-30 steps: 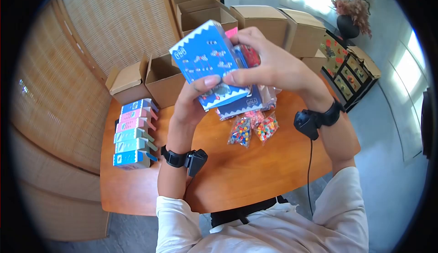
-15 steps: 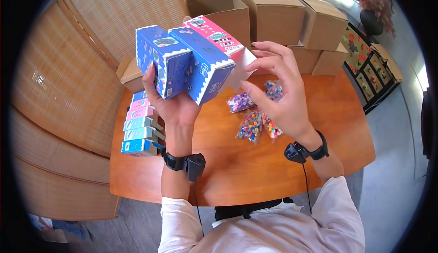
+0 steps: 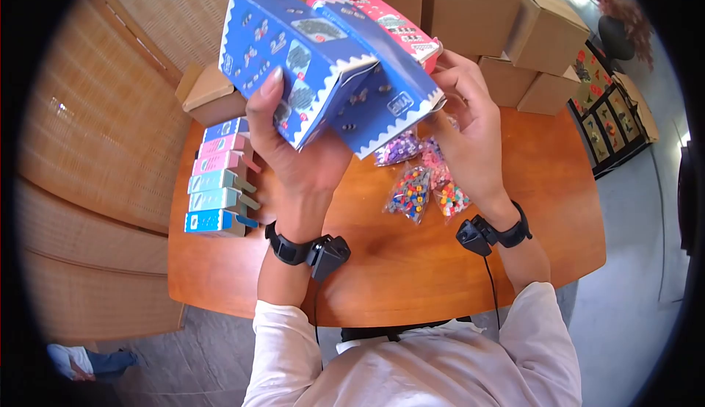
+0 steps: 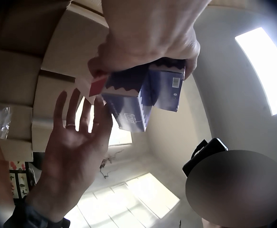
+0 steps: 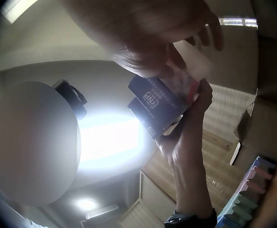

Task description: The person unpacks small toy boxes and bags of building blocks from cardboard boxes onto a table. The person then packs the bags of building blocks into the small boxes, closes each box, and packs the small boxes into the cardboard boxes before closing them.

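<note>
In the head view my left hand holds a blue box, a second blue box and a pink box side by side above the table, its thumb across the nearest one. My right hand is at the right end of the boxes, fingers by the pink one. Seen in the left wrist view, the right hand has extended fingers, with fingertips beside the red-pink box end. The right wrist view shows the blue boxes resting in the left hand; exact right fingertip contact is blurred.
Several small coloured boxes stand in a row at the table's left. Bags of colourful beads lie at the middle. Cardboard boxes line the back. A person's clothed legs show at lower left.
The boxes turned over in my left hand from their earlier pose, then rose and came nearer the camera. My right hand let go, then moved back in against their right end.
</note>
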`<state>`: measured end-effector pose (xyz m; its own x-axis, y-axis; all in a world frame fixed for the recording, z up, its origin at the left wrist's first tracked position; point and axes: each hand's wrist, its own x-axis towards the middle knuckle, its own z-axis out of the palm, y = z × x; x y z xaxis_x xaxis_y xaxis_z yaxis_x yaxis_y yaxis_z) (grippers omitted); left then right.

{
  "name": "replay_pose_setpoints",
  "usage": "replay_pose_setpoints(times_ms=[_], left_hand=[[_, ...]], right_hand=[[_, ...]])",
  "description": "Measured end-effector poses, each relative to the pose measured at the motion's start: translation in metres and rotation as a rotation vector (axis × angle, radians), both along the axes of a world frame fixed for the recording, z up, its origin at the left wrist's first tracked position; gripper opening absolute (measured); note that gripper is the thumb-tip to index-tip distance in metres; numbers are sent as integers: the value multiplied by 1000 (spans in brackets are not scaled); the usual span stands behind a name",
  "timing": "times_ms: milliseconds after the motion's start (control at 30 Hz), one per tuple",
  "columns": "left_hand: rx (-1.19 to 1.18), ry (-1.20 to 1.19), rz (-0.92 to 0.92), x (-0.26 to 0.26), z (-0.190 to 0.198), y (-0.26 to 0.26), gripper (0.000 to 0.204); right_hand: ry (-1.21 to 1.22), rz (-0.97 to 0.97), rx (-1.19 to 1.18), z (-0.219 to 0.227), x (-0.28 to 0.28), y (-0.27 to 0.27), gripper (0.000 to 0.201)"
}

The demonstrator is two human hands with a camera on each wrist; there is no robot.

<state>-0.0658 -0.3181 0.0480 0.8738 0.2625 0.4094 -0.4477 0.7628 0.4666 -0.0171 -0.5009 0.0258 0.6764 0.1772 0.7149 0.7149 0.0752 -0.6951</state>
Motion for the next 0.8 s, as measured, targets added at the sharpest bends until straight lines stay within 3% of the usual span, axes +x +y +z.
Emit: replay_pose_setpoints(times_ms=[100,200,267,333,400,467,533,567,600,667,800], left_hand=[[-23,17,14,2,-2,-1,51],[-108,100,28,5,6,-2,50],[-160,86,29,10,5,8,50],[-197,92,15,14,2,25,54],[-266,95,54,13,9,33,54],[-279,59,37,11,10,40,54],[-260,43,48,10,10,39,54],[-252,60,47,9,10,38,55],[-242,75,45,8,10,36,55],[-203,71,62,8,9,29,57],[3,73,136,5,7,6,64]], right_hand=[[11,-20,-36,-3,1,1,14],[-37,-12,-15,-4,-1,-3,8],[126,114,118,-1,-11,-9,8],[122,123,87,-6,-11,-32,8],[502,374,130,-9,-10,-55,9],[560,343,116,-31,0,-65,10],[736,262,-358,-58,14,-77,10],[721,61,-550,-67,13,-74,10],[719,53,-545,-68,12,-74,10],[-58,-401,-531,-51,5,-60,12],[343,119,-167,4,-27,-36,31]])
